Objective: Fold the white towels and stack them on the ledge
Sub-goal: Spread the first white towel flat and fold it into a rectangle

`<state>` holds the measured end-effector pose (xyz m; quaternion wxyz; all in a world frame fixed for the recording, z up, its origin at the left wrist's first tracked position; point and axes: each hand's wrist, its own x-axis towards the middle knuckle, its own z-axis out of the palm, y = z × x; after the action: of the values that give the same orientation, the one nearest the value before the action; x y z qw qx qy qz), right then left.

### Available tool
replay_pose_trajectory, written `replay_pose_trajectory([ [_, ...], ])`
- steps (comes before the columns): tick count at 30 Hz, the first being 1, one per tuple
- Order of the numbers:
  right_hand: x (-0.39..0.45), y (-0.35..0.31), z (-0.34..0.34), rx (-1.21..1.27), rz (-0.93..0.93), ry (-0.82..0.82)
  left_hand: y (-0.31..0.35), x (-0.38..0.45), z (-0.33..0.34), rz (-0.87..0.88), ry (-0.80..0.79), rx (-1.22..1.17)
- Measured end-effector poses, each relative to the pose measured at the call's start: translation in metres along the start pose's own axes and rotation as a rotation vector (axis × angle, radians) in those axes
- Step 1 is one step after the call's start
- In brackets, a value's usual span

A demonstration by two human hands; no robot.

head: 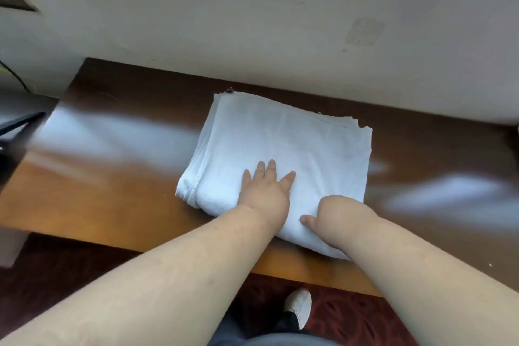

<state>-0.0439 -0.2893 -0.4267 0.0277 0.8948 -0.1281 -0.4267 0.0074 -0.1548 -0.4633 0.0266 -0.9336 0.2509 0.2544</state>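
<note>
Towel, white, folded: lay on the wooden ledge, far edge near the wall, near edge at the ledge's front edge. Left hand: flat on the towel, fingers straight and spread, gripping nothing. Right hand: on the towel's near part, thumb showing, fingers hidden; grip could not be told. Shoe, white, on red carpet below.

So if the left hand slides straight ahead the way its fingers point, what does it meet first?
Only more towel at first: the left hand lies flat on it, fingers pointing to its far edge. Past that edge comes a narrow strip of ledge, then probably the wall; the depth there is hard to judge.
</note>
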Motion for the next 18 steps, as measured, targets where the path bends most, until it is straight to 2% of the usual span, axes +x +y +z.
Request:
replay_pose_trajectory([
  [3,0.001,-0.014,-0.020,-0.050,-0.030,0.042,-0.033,-0.029,0.019,-0.004,0.190,-0.120],
  [6,0.002,-0.050,-0.030,0.018,-0.277,0.250,-0.068,-0.060,0.034,-0.047,0.326,-0.239],
  [8,0.003,-0.081,-0.039,0.128,-0.448,0.368,-0.088,-0.078,0.045,-0.152,0.475,-0.328],
  [10,0.009,-0.112,-0.050,0.166,-0.594,0.442,-0.107,-0.094,0.056,-0.331,0.584,-0.437],
  [12,0.019,-0.139,-0.060,0.124,-0.684,0.474,-0.123,-0.104,0.064,-0.476,0.572,-0.680],
  [14,0.029,-0.161,-0.067,0.011,-0.720,0.456,-0.135,-0.107,0.071,-0.545,0.520,-0.912],
  [18,0.044,-0.184,-0.077,-0.227,-0.712,0.412,-0.141,-0.103,0.076,-0.502,0.495,-1.000],
])
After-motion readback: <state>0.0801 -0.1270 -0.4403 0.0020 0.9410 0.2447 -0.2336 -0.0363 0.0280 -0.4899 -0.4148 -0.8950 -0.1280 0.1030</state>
